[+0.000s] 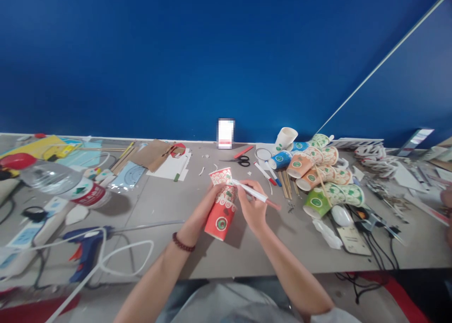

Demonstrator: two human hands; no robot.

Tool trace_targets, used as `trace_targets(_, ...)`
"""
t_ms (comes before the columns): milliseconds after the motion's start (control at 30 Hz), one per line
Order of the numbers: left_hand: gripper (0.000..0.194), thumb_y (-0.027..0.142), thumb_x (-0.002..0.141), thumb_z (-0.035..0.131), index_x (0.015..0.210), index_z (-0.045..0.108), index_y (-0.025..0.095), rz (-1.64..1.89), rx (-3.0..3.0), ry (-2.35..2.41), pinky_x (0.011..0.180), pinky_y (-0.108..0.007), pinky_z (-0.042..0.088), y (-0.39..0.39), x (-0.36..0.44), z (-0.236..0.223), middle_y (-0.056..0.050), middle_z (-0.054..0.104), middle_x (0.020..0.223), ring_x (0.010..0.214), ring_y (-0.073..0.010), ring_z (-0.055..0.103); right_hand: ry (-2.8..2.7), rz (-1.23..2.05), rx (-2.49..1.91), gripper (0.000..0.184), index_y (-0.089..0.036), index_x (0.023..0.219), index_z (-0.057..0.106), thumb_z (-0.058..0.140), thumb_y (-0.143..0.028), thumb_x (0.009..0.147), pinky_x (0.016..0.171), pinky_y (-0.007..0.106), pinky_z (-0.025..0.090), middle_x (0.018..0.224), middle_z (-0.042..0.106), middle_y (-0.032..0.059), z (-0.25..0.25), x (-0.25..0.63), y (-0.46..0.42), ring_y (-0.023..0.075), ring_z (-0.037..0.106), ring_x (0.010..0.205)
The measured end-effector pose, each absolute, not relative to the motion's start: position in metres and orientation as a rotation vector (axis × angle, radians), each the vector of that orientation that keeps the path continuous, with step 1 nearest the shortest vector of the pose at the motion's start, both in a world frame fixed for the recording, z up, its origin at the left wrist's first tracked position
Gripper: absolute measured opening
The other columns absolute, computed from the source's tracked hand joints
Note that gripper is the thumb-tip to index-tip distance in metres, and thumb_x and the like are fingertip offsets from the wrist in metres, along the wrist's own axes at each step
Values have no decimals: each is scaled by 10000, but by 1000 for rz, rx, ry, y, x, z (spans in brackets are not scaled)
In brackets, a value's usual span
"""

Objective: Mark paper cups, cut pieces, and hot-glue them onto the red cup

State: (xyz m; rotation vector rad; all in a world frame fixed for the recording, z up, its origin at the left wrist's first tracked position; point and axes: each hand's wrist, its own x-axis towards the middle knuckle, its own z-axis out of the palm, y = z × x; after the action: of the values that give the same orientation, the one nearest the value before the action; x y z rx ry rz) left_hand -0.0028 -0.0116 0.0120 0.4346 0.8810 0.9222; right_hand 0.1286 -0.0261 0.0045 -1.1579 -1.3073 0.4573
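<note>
Over the table's middle, my left hand (209, 199) grips a red paper cup (221, 219) with a white scalloped pattern and a round green emblem. The cup is tilted, its emblem end toward me. Another red-and-white patterned piece (221, 176) stands just beyond my fingers; whether it joins the cup, I cannot tell. My right hand (252, 207) is closed around a white marker (252, 192) with a reddish end. The marker's far end meets the upper part of the cup near my left fingers, and the exact contact point is blurred.
Scissors (242, 160) and a phone-like screen (226, 133) lie beyond my hands. Several patterned cups (316, 203) and wooden sticks (285, 185) sit right. Leftward are a glue gun (84, 252), a looping white cable (146, 254), a water bottle (58, 179) and cardboard (151, 156).
</note>
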Motion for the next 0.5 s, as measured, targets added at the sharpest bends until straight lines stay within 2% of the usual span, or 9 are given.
trace_targets(267, 236, 313, 766, 623, 895, 624, 116, 890, 401, 849, 588, -289, 531, -11, -3, 10, -69, 685, 700, 576, -181, 649, -1298, 471, -1148, 70, -191, 883, 610, 596, -235, 831, 645, 283, 516, 789, 639, 24, 6, 129, -27, 164, 634, 726)
trace_targets(500, 298, 278, 744, 676, 991, 623, 119, 888, 502, 828, 605, -284, 539, -14, -3, 5, -77, 701, 786, 640, -184, 661, -1241, 418, -1153, 84, -189, 894, 610, 607, -236, 825, 676, 296, 517, 815, 638, 20, 5, 132, -25, 154, 627, 717)
